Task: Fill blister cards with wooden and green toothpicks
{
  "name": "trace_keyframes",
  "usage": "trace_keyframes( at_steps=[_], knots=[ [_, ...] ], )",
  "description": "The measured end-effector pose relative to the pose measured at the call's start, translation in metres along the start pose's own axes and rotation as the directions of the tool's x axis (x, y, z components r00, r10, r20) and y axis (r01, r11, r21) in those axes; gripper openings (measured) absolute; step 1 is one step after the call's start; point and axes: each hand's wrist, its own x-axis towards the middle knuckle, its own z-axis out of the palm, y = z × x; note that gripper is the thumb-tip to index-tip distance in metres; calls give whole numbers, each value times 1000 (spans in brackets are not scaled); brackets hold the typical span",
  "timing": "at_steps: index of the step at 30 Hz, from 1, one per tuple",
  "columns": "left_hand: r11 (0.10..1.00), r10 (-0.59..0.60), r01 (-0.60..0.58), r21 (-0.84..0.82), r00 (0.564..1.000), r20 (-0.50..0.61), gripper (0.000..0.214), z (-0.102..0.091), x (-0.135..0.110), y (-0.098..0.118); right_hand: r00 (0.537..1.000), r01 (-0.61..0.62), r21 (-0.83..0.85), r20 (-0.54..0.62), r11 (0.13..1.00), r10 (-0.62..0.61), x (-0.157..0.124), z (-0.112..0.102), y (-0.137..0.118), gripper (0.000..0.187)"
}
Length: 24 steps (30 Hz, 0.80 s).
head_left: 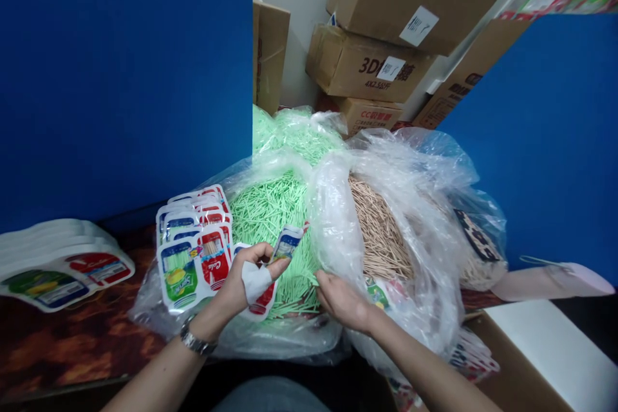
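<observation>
My left hand, with a white bandage across the palm and a watch on the wrist, is closed on a small printed pouch held over the green sticks in an open clear plastic bag. My right hand reaches into the green sticks at the bag's near edge, fingers curled; what they hold is hidden. A second clear bag of tan wooden sticks lies right of it. A row of filled printed pouches stands left of my left hand.
A stack of flat printed pouches lies at the far left on the dark table. Blue partitions rise left and right. Cardboard boxes are stacked behind. An open carton sits at lower right, with a pink object above it.
</observation>
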Motion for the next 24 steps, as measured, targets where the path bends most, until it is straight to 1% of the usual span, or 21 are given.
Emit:
trace_keyframes(
  at_steps=[1, 2, 3, 4, 5, 6, 7, 8, 9, 10, 13, 14, 17, 18, 19, 20, 21, 22, 23, 24],
  knots=[
    [1000, -6, 6, -10, 1000, -3, 34, 0, 0, 1, 999, -31, 111, -33, 993, 35, -1, -2, -1, 14],
    [1000, -10, 10, -19, 1000, -10, 34, 0, 0, 1, 995, -63, 270, -61, 961, 82, -1, -3, -3, 16],
    [1000, -12, 11, -27, 1000, -22, 35, -1, 1, 1, 989, -86, 464, -68, 882, 132, -2, -3, -5, 18],
    [999, -12, 10, -35, 999, -34, 35, -1, 1, -1, 983, -102, 658, -50, 747, 178, -1, -2, -8, 21],
    [999, -7, 6, -42, 999, -45, 35, -1, 1, -3, 979, -110, 812, -11, 573, 204, -1, -1, -11, 23],
    [999, -4, 2, -51, 999, -49, 34, -2, 2, -5, 978, -118, 908, 36, 403, 206, -1, 1, -14, 26],
    [998, -1, -2, -60, 999, -46, 32, -3, 2, -8, 977, -126, 960, 76, 251, 200, 0, 3, -16, 28],
    [998, 2, -5, -67, 999, -40, 30, -3, 3, -11, 975, -127, 982, 97, 140, 201, 1, 5, -17, 31],
    [997, 4, -7, -71, 999, -33, 28, -4, 3, -13, 972, -123, 989, 104, 78, 211, 2, 6, -18, 34],
    [997, 7, -9, -74, 1000, -30, 27, -5, 3, -15, 968, -115, 991, 98, 62, 230, 3, 6, -18, 36],
    [997, 9, -11, -77, 999, -32, 26, -5, 3, -19, 955, -103, 989, 70, 102, 288, 7, 6, -16, 36],
    [997, 8, -11, -76, 999, -36, 25, -4, 3, -19, 951, -104, 991, 76, 79, 300, 9, 5, -15, 35],
    [998, 16, -19, -66, 999, -49, 24, -3, 3, -17, 940, -83, 995, 98, -62, 325, 15, 7, -18, 35],
    [998, 22, -25, -63, 999, -50, 24, -3, 3, -16, 935, -78, 995, 95, -64, 341, 16, 8, -19, 35],
    [998, 25, -28, -60, 998, -50, 24, -4, 2, -15, 929, -83, 996, 83, -14, 362, 16, 9, -21, 34],
    [998, 24, -27, -58, 998, -52, 24, -5, 2, -14, 922, -101, 991, 58, 92, 383, 16, 9, -22, 32],
    [998, 22, -25, -57, 998, -55, 24, -6, 1, -13, 916, -130, 959, 19, 251, 400, 15, 9, -22, 31],
    [998, 21, -24, -55, 998, -59, 24, -8, 0, -12, 916, -166, 880, -30, 445, 401, 12, 9, -21, 30],
    [998, 19, -23, -55, 998, -61, 24, -9, -1, -11, 926, -200, 731, -77, 652, 370, 10, 8, -20, 28],
    [998, 18, -22, -54, 998, -59, 24, -11, -2, -11, 944, -213, 530, -106, 821, 313, 7, 8, -18, 25]
  ],
)
